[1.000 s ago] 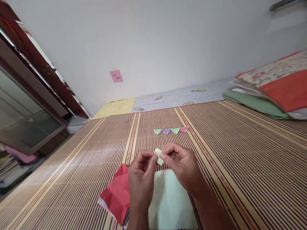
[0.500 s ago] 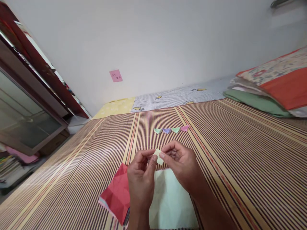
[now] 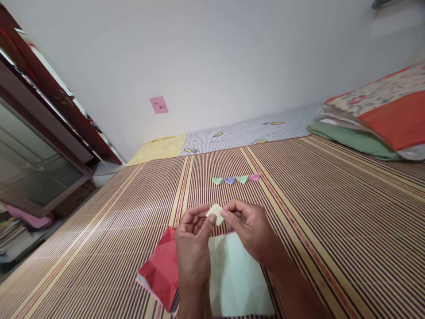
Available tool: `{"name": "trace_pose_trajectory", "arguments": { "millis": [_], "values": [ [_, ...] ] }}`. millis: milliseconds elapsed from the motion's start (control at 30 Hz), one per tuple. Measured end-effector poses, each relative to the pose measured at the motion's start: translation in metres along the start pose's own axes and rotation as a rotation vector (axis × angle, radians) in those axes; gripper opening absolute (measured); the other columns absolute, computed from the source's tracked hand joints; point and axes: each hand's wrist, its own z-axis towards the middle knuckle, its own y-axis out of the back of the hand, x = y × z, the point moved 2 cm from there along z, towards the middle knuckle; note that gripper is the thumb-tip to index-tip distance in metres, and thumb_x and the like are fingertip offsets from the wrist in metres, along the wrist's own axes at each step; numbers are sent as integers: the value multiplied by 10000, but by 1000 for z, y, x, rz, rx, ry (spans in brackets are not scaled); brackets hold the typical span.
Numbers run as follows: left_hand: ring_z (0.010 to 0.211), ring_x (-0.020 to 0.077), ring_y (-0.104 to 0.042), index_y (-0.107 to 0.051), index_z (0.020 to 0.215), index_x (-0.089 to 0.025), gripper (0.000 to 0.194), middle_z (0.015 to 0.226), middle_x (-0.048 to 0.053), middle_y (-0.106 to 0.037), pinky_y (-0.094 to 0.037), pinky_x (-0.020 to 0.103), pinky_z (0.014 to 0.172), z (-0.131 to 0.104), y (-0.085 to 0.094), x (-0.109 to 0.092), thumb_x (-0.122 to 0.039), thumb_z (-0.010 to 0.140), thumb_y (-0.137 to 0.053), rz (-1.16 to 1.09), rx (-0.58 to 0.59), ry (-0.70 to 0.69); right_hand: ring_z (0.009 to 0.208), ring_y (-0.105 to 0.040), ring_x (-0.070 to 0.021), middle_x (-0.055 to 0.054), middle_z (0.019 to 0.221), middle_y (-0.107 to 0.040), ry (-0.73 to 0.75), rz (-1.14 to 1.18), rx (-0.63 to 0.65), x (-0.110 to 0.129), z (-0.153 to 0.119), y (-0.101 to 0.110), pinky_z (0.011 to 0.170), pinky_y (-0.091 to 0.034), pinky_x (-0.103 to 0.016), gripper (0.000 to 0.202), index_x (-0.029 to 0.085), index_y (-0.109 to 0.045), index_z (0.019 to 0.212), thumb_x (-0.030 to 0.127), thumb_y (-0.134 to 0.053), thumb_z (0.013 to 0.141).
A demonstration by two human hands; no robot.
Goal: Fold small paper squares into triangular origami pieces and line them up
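Observation:
A small pale yellow folded paper (image 3: 216, 213) is pinched between my two hands above the striped mat. My left hand (image 3: 195, 239) grips its left corner with thumb and fingers. On the right corner, the thumb and fingertips of my right hand (image 3: 249, 226) are closed. Below my hands lies a pale green sheet (image 3: 237, 277) with crease marks, partly covered by my wrists. Creased red paper (image 3: 160, 270) rests on other sheets just left of my left wrist. Beyond my hands stand several small folded papers in a row, among them a purple one (image 3: 229, 180) and a pink one (image 3: 254, 177).
The striped mat (image 3: 116, 221) covers the surface up to a patterned cloth (image 3: 226, 135) along the wall. Folded bedding (image 3: 385, 115) is stacked at the back right. A pink note (image 3: 159, 104) is on the wall. A glass-fronted cabinet (image 3: 36, 164) stands at the left.
The pale yellow paper has turned slightly and shows more of its left corner between my fingers. My left fingers have shifted a little to the left; both hands still hold it.

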Motion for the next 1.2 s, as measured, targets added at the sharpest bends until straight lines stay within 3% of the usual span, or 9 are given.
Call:
{"name": "trace_pose_trajectory", "arguments": {
  "millis": [133,400,633,833,1067,1133,1200],
  "values": [
    [840,143,-689,-751,959,-192,327,891,31,-745,-545,231,763,-1,-1,-2,-198,665,-892,64,-35,-44,565,-454,-123,36,626,-507,-59,-7,85,-2,0,3,514,-386,-248,212,170,-638,796,326,-599,933],
    [658,105,-568,-752,769,-160,183,711,-2,-657,-469,222,656,0,-1,1,-319,759,-842,-11,42,62,620,-506,-127,17,685,-573,90,-129,-8,5,-1,0,570,-390,-253,191,172,-631,802,278,-584,954],
    [696,135,-561,-730,820,-177,166,712,-9,-618,-454,239,661,-2,0,-2,-337,860,-753,211,64,-93,582,-447,-121,33,648,-510,51,-121,66,5,0,1,522,-337,-254,241,180,-592,753,301,-567,960],
    [670,122,-562,-692,788,-177,190,705,-15,-625,-453,230,646,-3,-1,-4,-341,848,-765,218,155,-4,573,-460,-125,37,621,-503,-11,-163,175,5,-1,7,515,-336,-252,224,189,-562,724,274,-570,931],
    [612,104,-539,-686,756,-165,192,662,-17,-628,-434,207,583,-5,-2,-5,-305,779,-814,153,257,153,585,-445,-122,32,636,-503,-57,-90,133,2,1,18,516,-330,-251,225,179,-587,717,300,-613,905],
    [587,90,-522,-682,730,-159,196,631,-29,-608,-430,196,575,-4,-4,-4,-279,741,-836,95,224,170,586,-441,-118,34,643,-504,-55,-39,147,2,1,18,523,-337,-248,245,178,-602,730,330,-619,921],
    [581,84,-529,-673,721,-160,215,642,-32,-614,-442,195,584,-3,-7,-3,-270,697,-856,-10,119,153,608,-468,-118,35,667,-524,-52,18,160,1,1,15,553,-371,-244,216,181,-624,776,338,-636,924]
  ]
}}
